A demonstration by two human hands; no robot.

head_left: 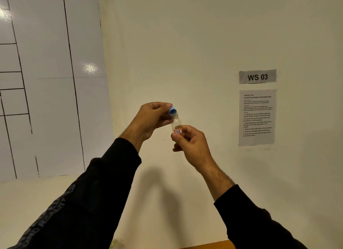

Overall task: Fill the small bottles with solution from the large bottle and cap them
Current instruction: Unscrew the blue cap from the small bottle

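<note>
A small clear bottle (pixel 176 124) is held upright in mid-air, right in front of the cream wall (pixel 185 44), about centre of view. A little white label with a red border (pixel 178 131) is stuck on its lower half, marked something like "7B". The neck threads are bare, so it's uncapped; whether there's liquid inside can't really be told. A blue cap (pixel 172 111) is held tilted just at the bottle's mouth, off to its left side and touching or nearly touching the rim.

The bottle's lower part is pinched by the right hand (pixel 191 144), fingers and thumb curled round it near the label. The cap is pinched by the left hand (pixel 150 118) between thumb and fingertips, with the other fingers curled behind the bottle. Both forearms are covered by black sleeves (pixel 104 193), with grey lettering on the left one.

On the wall to the right, a grey "WS 03" sign (pixel 257 76) is taped above a printed instruction sheet (pixel 257 117). A glossy whiteboard with black grid lines (pixel 46 81) is seen at left, and a sliver of wooden surface (pixel 209 245) at the bottom edge.
</note>
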